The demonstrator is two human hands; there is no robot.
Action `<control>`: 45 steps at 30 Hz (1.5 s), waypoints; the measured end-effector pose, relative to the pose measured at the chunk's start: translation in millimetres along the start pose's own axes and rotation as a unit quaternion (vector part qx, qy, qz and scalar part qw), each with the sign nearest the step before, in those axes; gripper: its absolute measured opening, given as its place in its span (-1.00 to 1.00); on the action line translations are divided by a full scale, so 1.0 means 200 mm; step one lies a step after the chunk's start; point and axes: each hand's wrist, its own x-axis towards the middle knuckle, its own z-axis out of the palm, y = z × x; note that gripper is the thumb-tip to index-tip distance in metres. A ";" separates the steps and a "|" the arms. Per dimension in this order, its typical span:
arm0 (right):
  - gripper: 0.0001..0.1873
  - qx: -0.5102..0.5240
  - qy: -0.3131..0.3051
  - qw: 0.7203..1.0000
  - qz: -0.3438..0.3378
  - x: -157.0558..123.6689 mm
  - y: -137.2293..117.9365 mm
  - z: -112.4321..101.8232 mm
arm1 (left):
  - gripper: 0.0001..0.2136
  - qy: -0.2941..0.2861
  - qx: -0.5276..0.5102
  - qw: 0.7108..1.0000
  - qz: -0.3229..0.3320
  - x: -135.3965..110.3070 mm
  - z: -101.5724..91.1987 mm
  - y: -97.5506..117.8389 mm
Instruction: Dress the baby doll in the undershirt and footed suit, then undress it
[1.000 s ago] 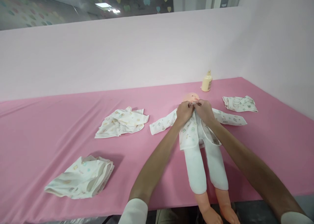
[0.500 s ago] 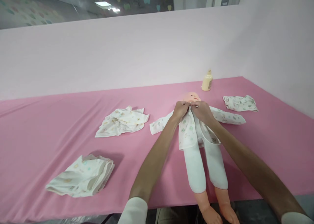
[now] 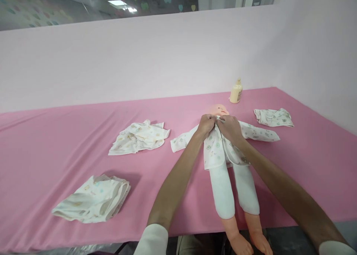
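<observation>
While the doll (image 3: 220, 109) lies on its back at the right of the pink table (image 3: 55, 143), your hands meet at its neck.
Head view: your left hand (image 3: 206, 123) and right hand (image 3: 229, 126) touch, each with fingers pinched on the printed shirt (image 3: 213, 150) at its collar. The doll's feet overhang the near edge, and a cream bottle (image 3: 235, 91) stands far behind it.

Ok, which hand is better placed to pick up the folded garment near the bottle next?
Right. The right hand sits nearer the folded garment; the left hand would have to cross the doll. Both pinch the printed top at the collar.
</observation>
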 end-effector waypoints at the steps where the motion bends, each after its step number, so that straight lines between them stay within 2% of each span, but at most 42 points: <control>1: -0.72 -0.018 0.000 1.000 -0.012 0.00 0.00 0.00 | -0.72 -0.002 -0.002 1.000 -0.001 0.00 0.00 0.00; 7: -0.71 -0.104 -0.008 0.990 -0.095 -0.02 0.00 0.02 | -0.74 -0.013 0.014 1.000 -0.004 -0.02 -0.01 0.03; 12: -0.67 -0.128 -0.018 0.988 -0.086 -0.03 0.00 0.01 | -0.72 -0.009 0.067 0.998 0.017 -0.02 -0.01 0.02; 17: -0.67 -0.141 -0.021 0.983 -0.119 -0.02 0.01 0.02 | -0.73 0.009 0.130 0.990 0.046 0.00 0.00 0.00; 25: -0.65 -0.171 0.020 0.980 -0.101 -0.04 0.02 0.03 | -0.75 0.034 0.258 0.961 0.089 0.00 0.01 0.00; 35: -0.60 -0.209 -0.025 0.968 -0.135 -0.04 0.00 -0.01 | -0.71 0.005 0.204 0.976 0.081 0.00 0.00 -0.02; 45: -0.64 -0.116 -0.035 0.986 -0.113 -0.01 0.02 0.01 | -0.74 -0.013 0.160 0.985 0.068 0.00 -0.02 0.00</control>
